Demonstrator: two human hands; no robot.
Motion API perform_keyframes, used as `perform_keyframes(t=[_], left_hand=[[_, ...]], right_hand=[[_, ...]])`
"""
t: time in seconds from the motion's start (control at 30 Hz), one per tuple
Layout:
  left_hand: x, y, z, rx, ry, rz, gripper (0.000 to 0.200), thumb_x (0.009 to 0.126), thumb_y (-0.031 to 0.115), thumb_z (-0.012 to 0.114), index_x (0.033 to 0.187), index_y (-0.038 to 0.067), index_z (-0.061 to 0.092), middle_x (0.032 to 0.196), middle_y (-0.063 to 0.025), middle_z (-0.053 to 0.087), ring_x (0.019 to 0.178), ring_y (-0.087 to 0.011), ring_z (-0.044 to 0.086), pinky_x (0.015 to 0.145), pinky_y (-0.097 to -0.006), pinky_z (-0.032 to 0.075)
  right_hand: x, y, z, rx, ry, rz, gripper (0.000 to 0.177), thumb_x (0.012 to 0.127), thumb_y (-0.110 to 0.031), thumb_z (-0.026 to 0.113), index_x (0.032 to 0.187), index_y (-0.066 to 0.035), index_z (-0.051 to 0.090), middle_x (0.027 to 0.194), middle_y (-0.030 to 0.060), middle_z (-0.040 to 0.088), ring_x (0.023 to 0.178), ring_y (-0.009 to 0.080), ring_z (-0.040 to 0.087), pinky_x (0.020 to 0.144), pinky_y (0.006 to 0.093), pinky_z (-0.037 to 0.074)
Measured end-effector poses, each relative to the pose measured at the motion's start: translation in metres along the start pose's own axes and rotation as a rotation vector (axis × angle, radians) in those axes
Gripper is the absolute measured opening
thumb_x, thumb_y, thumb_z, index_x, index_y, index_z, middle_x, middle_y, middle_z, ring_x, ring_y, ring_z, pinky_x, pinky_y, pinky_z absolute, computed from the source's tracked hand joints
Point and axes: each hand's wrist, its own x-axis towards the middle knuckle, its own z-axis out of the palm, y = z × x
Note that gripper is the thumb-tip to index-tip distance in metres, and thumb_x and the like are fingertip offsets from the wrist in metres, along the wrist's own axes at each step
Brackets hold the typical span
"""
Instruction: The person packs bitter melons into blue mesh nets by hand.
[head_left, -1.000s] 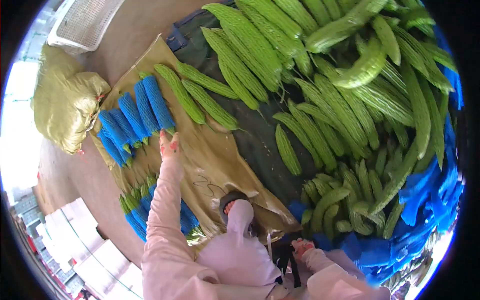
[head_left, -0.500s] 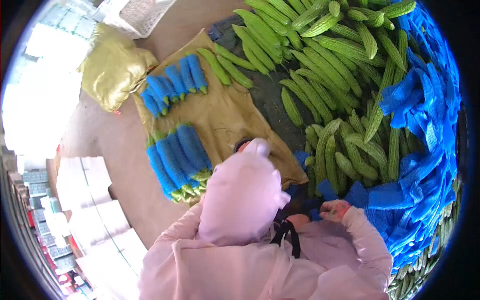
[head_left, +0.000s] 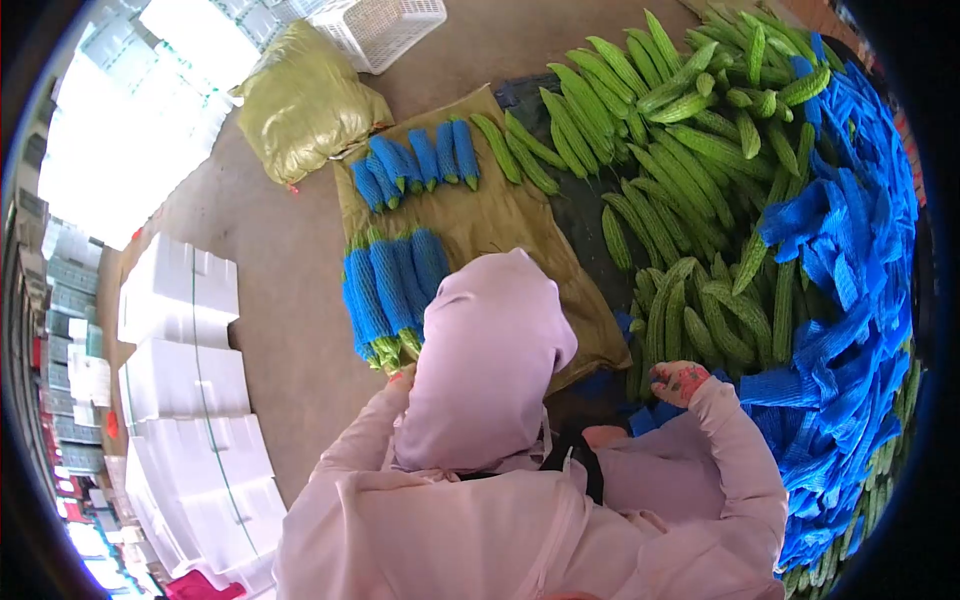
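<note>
My left hand (head_left: 403, 378) is mostly hidden behind the pink hood; a small part shows at the lower ends of several bitter melons in blue mesh sleeves (head_left: 385, 285), and its fingers cannot be made out. On the other side, my right hand (head_left: 680, 383), in a patterned red glove, has its fingers curled beside the near edge of the bare green bitter melons (head_left: 720, 325). Whatever it may hold is hidden. Loose blue mesh sleeves (head_left: 790, 390) lie just right of it. A second row of sleeved bitter melons (head_left: 423, 160) lies farther off on the tan sacking (head_left: 500, 215).
A full yellow-green sack (head_left: 305, 105) stands beyond the sacking, near a white plastic crate (head_left: 380, 30). White foam boxes (head_left: 190, 375) are stacked at left. The large bitter melon heap and blue sleeves fill the right side. A pink hood (head_left: 490, 360) blocks the middle.
The whole view has shifted, bringing more of the foam boxes into sight. My right hand has moved forward to the melons' near edge. My left hand now shows slightly beside the hood.
</note>
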Motion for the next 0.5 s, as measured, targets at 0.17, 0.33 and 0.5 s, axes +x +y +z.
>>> perform_keyframes(t=[0.17,0.33,0.5], left_hand=[[0.051,0.006,-0.021,-0.248,0.052,-0.031,0.029,0.095,0.026,0.053,0.117,0.008,0.055,0.092,-0.0067,0.066,0.077,-0.0167,0.064,0.065,-0.0313,0.053],[0.145,0.041,-0.068,-0.626,0.130,0.070,0.033,0.094,0.026,0.056,0.123,0.010,0.054,0.102,-0.0065,0.063,0.079,-0.0138,0.062,0.065,-0.0269,0.051],[0.285,0.075,-0.149,-0.629,0.340,0.233,0.033,0.095,0.026,0.054,0.124,0.011,0.054,0.107,-0.0044,0.062,0.088,-0.0141,0.059,0.073,-0.0288,0.049]], right_hand=[[0.020,-0.015,-0.012,0.060,-0.109,-0.001,0.037,0.085,-0.034,0.054,0.113,-0.011,0.060,0.102,0.0154,0.066,0.097,0.0322,0.062,0.085,0.0384,0.049],[0.090,-0.044,-0.062,0.198,-0.077,-0.066,0.035,0.087,-0.029,0.054,0.114,-0.007,0.060,0.100,0.0150,0.066,0.093,0.0281,0.064,0.082,0.0354,0.049],[0.233,-0.080,-0.117,0.551,0.063,-0.187,0.036,0.089,-0.025,0.058,0.118,-0.004,0.058,0.103,0.0108,0.066,0.094,0.0207,0.062,0.082,0.0309,0.048]])
